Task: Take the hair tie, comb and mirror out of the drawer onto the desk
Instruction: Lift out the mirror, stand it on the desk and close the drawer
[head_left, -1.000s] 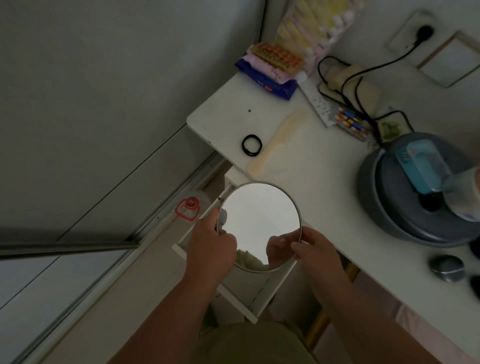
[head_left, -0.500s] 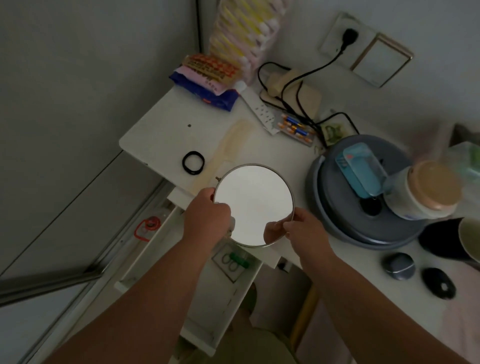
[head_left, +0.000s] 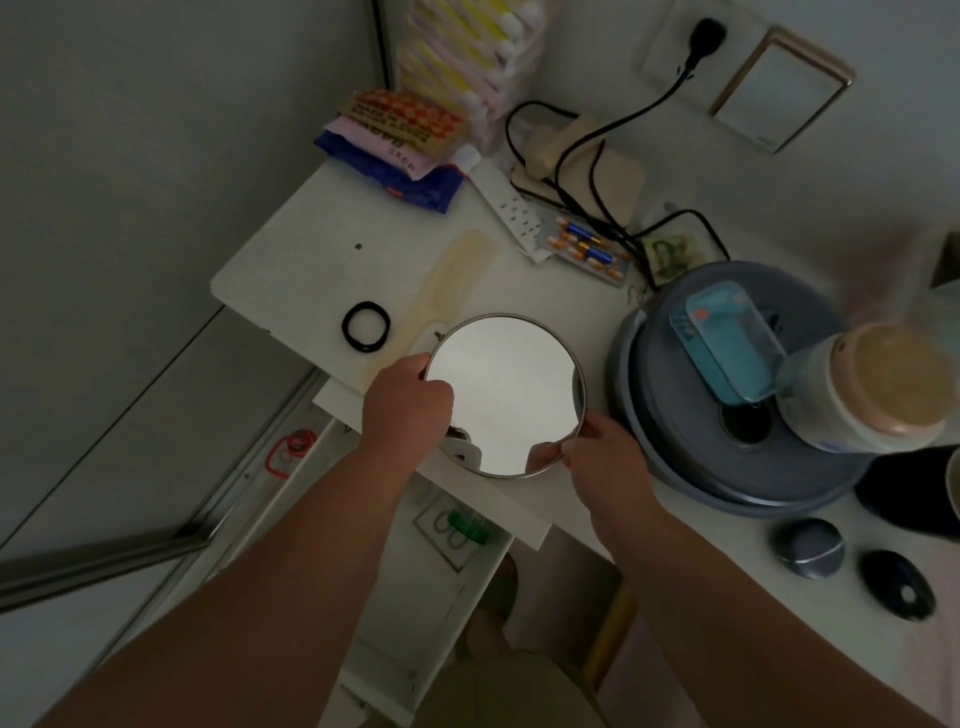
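white desk (head_left: 311, 260), open drawer (head_left: 426, 597) below its front edge. round mirror (head_left: 506, 389) over the desk edge, gripped at its rim by left hand (head_left: 405, 410) and right hand (head_left: 602, 462). cream comb (head_left: 447, 280) and black hair tie (head_left: 365, 327) lie on the desk, just beside each other.

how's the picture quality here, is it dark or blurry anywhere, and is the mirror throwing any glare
Head view: dim and underexposed overall; the round mirror, held by the left hand and right hand, is the brightest patch, an even pale reflection rather than a sharp glare. The jar at the right edge is smeared, and the wide lens bends the desk edges.
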